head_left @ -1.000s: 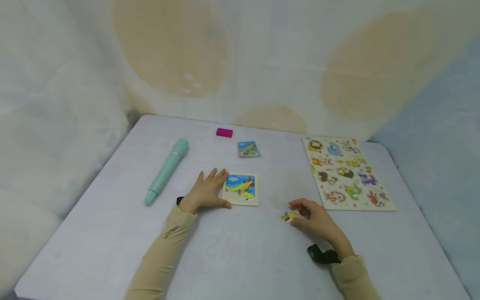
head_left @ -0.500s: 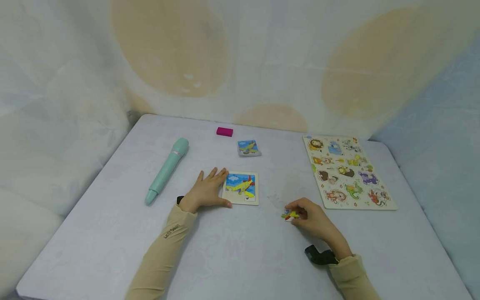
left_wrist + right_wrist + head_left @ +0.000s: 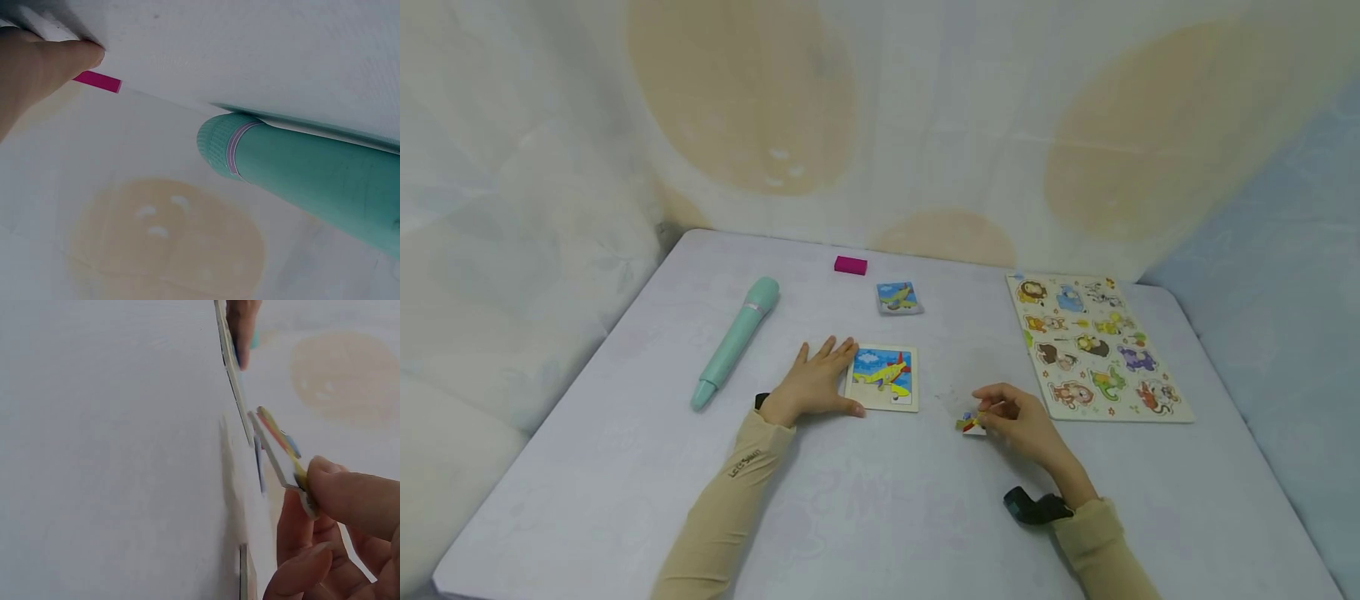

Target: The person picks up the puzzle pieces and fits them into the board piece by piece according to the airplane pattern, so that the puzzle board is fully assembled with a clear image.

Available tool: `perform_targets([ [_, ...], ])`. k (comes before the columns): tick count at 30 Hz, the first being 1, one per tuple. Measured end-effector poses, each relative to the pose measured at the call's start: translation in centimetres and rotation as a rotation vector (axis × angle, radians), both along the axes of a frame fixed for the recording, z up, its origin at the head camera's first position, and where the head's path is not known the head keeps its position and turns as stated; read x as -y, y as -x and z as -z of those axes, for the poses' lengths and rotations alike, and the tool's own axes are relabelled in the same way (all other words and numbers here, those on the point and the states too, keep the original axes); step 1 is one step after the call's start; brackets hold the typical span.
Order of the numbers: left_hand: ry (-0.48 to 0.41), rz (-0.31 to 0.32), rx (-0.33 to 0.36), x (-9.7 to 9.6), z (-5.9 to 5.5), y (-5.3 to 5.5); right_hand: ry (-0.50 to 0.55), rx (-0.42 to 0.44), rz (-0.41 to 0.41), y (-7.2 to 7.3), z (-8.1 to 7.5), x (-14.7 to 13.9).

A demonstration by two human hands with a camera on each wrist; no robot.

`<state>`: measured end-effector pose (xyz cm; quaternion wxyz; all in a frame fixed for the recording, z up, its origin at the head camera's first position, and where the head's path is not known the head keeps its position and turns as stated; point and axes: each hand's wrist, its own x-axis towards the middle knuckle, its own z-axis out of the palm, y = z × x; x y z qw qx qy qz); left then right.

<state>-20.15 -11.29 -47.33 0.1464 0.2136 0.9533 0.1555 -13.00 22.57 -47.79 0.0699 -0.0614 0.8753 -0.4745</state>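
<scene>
My left hand [image 3: 811, 388] lies with fingers spread over the left edge of a small square airplane puzzle board [image 3: 914, 383]. The board's picture has a yellow plane on blue, with a pale gap at its lower right. To the right of the board, my right hand [image 3: 1024, 427] pinches a puzzle piece [image 3: 972, 423] between thumb and fingers. Seen from the right wrist, this yellow, red and blue piece [image 3: 277, 449] is tilted and held above the table. In the left wrist view, part of the left hand [image 3: 44, 65] shows at the upper left.
A mint-green microphone-shaped object [image 3: 734, 343] lies left of my left hand. Toward the back are a magenta block [image 3: 850, 265] and a small square airplane picture packet [image 3: 898, 297]. A large animal puzzle board [image 3: 1102, 350] lies at the right.
My right hand has moved a little left and away from me, lifting and tilting the puzzle piece. My left hand stays in place on the board.
</scene>
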Motion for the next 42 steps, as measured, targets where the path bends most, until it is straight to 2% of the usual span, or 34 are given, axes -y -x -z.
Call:
perform_targets([
  [8, 0.004, -0.005, -0.002, 0.1, 0.5, 0.1, 0.09, 0.027, 0.023, 1.8, -0.2, 1.6],
  [18, -0.006, -0.01, -0.004, -0.2, 0.6, -0.1, 0.11, 0.057, 0.006, 3.7, -1.0, 5.0],
  [32, 0.001, -0.002, -0.013, -0.3, 0.3, -0.2, 0.157, 0.022, -0.047, 5.1, -0.6, 9.1],
  [42, -0.004, 0.001, -0.018, -0.4, 0.8, 0.0, 0.118, -0.004, -0.067, 5.2, 0.1, 11.1],
])
